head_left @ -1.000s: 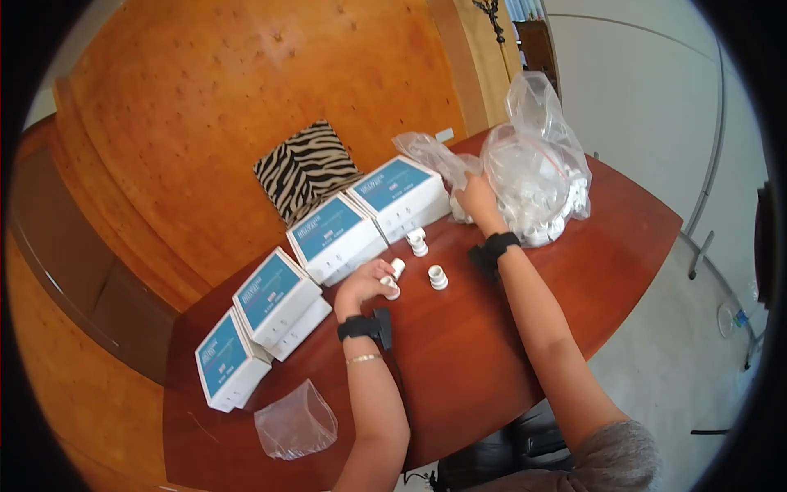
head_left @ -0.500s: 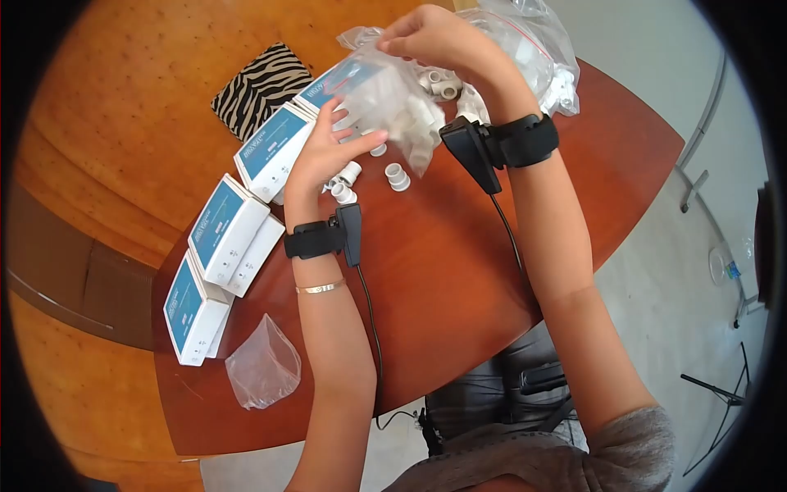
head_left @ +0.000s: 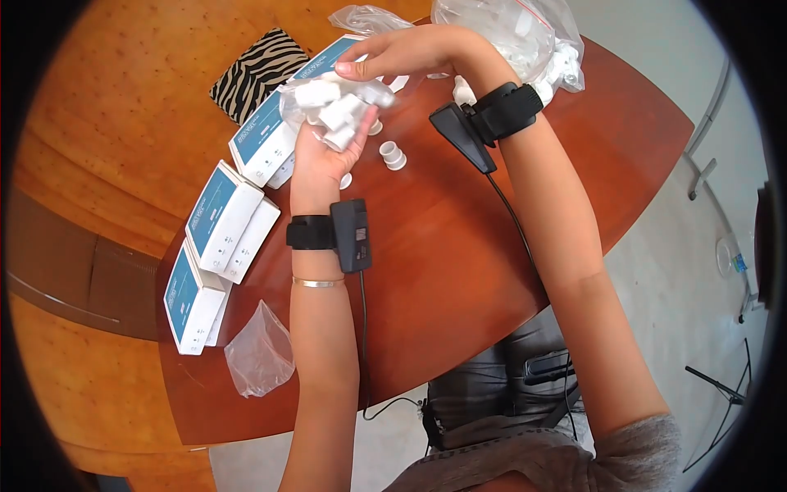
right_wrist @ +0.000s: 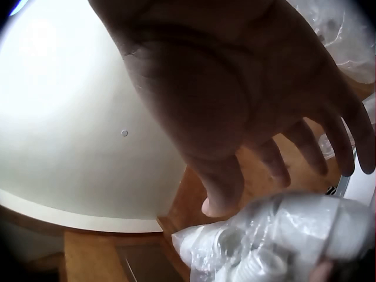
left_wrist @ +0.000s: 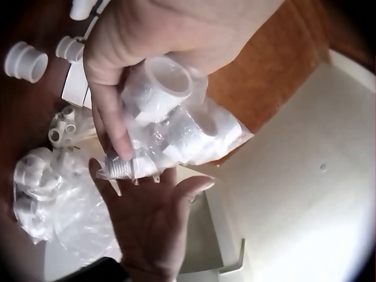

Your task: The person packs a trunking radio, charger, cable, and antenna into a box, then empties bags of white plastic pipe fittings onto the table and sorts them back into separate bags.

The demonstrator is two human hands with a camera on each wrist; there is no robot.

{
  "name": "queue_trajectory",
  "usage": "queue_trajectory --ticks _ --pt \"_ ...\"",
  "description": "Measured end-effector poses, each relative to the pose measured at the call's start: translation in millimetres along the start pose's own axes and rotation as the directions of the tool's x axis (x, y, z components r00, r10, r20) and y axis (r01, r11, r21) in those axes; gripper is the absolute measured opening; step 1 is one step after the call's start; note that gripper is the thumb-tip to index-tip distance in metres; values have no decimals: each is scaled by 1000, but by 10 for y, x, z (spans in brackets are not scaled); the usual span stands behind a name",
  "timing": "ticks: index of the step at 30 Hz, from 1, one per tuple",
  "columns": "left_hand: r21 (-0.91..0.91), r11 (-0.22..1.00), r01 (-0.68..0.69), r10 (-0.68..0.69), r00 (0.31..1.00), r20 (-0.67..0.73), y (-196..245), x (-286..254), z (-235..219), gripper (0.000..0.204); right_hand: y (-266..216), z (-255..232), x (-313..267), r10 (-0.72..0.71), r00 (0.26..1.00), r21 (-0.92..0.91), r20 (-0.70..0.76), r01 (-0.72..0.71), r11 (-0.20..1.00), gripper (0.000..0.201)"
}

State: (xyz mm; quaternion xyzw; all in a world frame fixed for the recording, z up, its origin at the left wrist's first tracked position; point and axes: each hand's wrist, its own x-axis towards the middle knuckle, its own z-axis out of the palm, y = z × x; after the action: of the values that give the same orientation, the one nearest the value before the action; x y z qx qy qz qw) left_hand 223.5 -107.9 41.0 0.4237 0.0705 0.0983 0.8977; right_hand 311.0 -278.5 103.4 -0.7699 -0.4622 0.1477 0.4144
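Observation:
My left hand [head_left: 321, 160] holds a small clear plastic bag of white pipe fittings [head_left: 332, 111], the bag lying in the palm. In the left wrist view the thumb [left_wrist: 114, 126] presses along the side of the bagged fittings [left_wrist: 167, 88], and ringed ends show through the film. My right hand [head_left: 402, 51] hovers just above and beyond the bag. Its fingers are spread and relaxed in the right wrist view, with the thumb [right_wrist: 220, 191] close over the bag. A loose white fitting [head_left: 393, 156] stands on the table, and others beside the left hand are partly hidden.
White boxes with blue tops [head_left: 217, 217] line the table's left side. A large clear bag of fittings [head_left: 525, 41] sits at the far right. An empty plastic bag [head_left: 261, 353] lies near the left front edge. A zebra-striped cushion [head_left: 258, 74] is beyond the boxes.
My right hand has drawn the small bag over from the large bag's side, and it has come into my left hand. The right fingers have let go. The left hand has left the loose fittings.

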Motion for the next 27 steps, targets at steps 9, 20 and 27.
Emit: queue_trajectory --ticks 9,20,27 --pt "-101 957 273 -261 959 112 79 69 -224 49 222 250 241 15 995 85 100 -23 996 61" --pt "663 726 183 -223 975 -25 466 -234 -362 47 140 415 288 226 960 -77 165 -216 973 53" --pt "855 517 36 -153 987 50 561 -377 -300 44 133 572 468 267 962 -239 55 -246 939 42"
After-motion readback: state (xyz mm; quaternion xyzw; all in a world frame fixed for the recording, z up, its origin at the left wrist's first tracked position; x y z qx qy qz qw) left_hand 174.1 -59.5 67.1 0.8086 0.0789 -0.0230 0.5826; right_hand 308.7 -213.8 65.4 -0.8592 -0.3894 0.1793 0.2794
